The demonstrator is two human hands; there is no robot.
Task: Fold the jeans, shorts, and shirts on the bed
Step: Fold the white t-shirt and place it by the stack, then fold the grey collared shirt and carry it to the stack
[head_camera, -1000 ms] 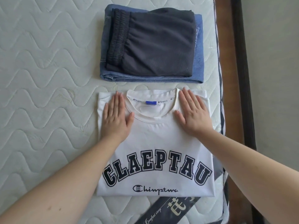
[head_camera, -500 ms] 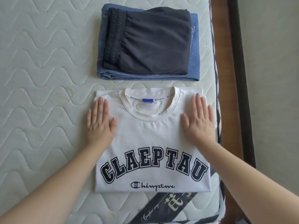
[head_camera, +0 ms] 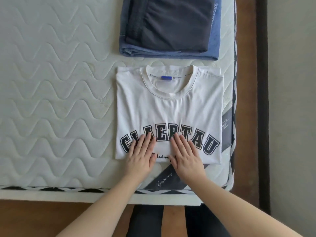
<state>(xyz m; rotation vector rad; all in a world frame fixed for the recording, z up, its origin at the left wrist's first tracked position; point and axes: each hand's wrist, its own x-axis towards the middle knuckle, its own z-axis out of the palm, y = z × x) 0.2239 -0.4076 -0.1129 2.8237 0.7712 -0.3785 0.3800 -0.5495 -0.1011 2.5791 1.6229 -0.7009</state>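
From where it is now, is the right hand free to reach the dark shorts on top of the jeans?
Probably yes. The right hand lies flat on the white T-shirt, holding nothing, and only that shirt lies between it and the dark shorts.

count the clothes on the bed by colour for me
white: 1, the folded t-shirt under both hands
dark grey: 1, the folded shorts
blue: 1, the folded jeans beneath the shorts
total: 3
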